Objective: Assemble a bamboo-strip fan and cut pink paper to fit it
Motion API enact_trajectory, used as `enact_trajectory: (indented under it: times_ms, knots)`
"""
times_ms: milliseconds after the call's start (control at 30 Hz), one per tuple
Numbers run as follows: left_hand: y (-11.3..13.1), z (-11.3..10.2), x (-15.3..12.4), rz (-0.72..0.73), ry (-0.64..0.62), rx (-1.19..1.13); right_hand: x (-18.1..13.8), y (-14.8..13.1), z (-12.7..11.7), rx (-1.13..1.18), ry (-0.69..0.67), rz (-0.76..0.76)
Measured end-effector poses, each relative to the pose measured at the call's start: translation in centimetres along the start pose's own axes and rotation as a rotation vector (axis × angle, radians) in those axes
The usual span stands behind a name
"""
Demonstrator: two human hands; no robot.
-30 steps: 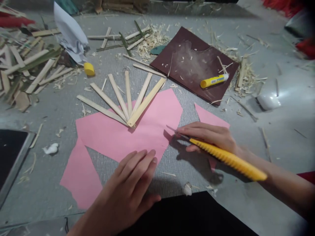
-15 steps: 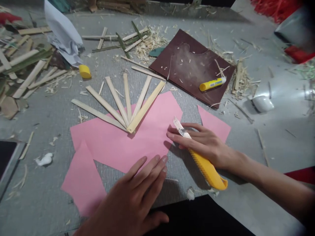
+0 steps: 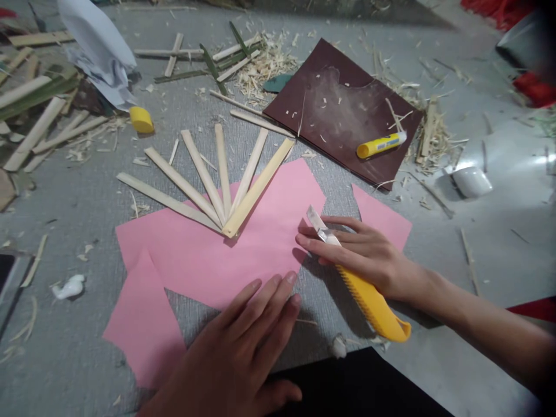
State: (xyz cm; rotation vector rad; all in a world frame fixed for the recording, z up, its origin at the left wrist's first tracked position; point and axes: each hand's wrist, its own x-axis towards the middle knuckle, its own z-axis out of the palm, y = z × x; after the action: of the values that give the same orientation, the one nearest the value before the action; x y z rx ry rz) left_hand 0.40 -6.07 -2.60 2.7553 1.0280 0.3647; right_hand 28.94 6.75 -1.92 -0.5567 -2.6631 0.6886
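My left hand (image 3: 247, 336) lies flat with fingers stretched, its fingertips on the lower edge of a large pink paper sheet (image 3: 191, 260). In my right hand (image 3: 365, 249) is a yellow utility knife (image 3: 373, 301), held between thumb and fingers with its blade out and tilted up to the left. My right fingertips are at the sheet's right edge. Several flat bamboo strips (image 3: 221, 168), joined at one end, fan out over the upper part of the sheet. Pink offcuts lie on both sides, one at left (image 3: 147, 324) and one at right (image 3: 384, 214).
A dark brown board (image 3: 321, 116) at the back carries a yellow glue stick (image 3: 380, 145); its yellow cap (image 3: 141, 120) is farther left. Crumpled white paper (image 3: 102, 52), bamboo pieces (image 3: 39, 130) and shavings (image 3: 269, 66) litter the grey surface. A white object (image 3: 472, 182) lies right.
The view has shifted slightly, moving left-side items a little to the left and right-side items to the right. Both hands, the knife and the strips keep almost the same places on the paper.
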Motion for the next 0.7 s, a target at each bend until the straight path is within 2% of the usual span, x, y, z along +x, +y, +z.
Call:
enact_trajectory:
  times_ms: [700]
  knots:
    - [-0.19, 0.02, 0.17, 0.008, 0.013, -0.029, -0.09, 0.46, 0.09, -0.053, 0.008, 0.010]
